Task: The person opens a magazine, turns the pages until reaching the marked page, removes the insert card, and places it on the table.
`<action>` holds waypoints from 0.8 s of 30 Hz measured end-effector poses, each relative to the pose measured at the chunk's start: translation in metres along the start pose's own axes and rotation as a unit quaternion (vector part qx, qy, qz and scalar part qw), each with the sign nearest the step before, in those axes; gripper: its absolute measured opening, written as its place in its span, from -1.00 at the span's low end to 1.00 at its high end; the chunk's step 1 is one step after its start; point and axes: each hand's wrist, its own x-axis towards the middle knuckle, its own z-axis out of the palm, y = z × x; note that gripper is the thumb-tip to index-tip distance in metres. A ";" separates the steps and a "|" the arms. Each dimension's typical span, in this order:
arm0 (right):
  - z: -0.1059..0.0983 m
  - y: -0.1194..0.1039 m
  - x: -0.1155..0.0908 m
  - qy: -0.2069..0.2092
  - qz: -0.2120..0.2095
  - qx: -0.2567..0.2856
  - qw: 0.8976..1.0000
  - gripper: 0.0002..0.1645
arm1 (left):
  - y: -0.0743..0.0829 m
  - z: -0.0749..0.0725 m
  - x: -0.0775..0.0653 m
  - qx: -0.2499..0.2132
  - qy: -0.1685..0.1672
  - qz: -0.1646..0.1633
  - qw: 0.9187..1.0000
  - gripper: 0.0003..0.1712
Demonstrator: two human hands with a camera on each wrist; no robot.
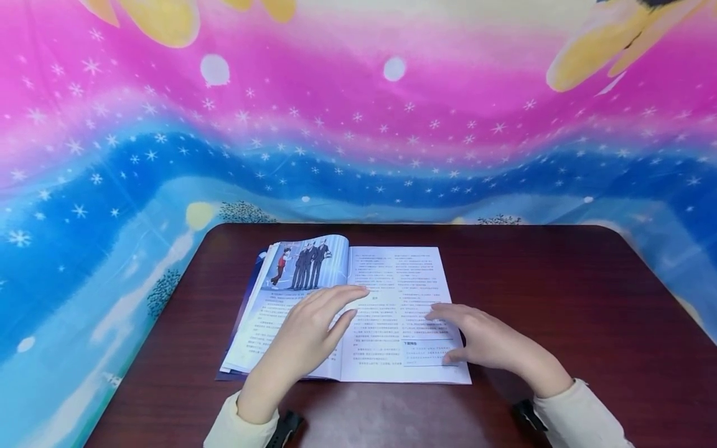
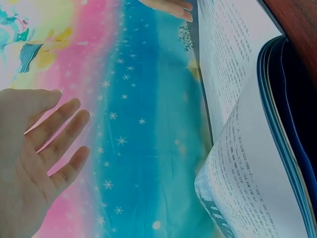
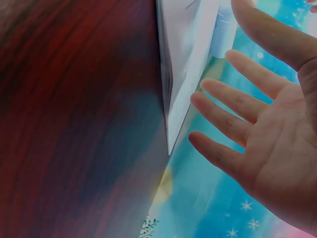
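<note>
An open magazine (image 1: 375,336) lies on the table, its left pages bulging up near the spine. A picture of figures in dark suits (image 1: 305,264) tops the left page; the right page carries columns of print and a boxed section low down. My left hand (image 1: 313,323) hovers over the spine area with fingers extended and nothing in it. Over the right page's outer edge is my right hand (image 1: 482,336), its fingers loosely spread and likewise holding nothing. Both wrist views show the bare palms, the left hand (image 2: 44,148) and the right hand (image 3: 267,129), apart from the pages.
The dark red-brown wooden table (image 1: 549,274) has rounded far corners. Behind and beside it hangs a pink and blue cloth (image 1: 358,149) printed with snowflakes. Dark bands (image 1: 285,429) circle both wrists below light sleeves (image 1: 582,417).
</note>
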 end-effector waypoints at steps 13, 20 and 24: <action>0.009 0.012 -0.005 -0.029 0.006 0.026 0.999 0.11 | -0.002 0.000 0.000 0.009 -0.036 -0.020 0.999 -0.65; 0.006 0.013 -0.002 -0.020 0.013 0.032 0.999 -0.03 | -0.002 0.002 -0.001 0.013 -0.054 -0.023 0.998 -0.68; 0.006 0.013 0.000 0.006 0.010 0.031 0.999 -0.24 | -0.001 0.004 -0.002 0.023 -0.069 -0.031 0.997 -0.69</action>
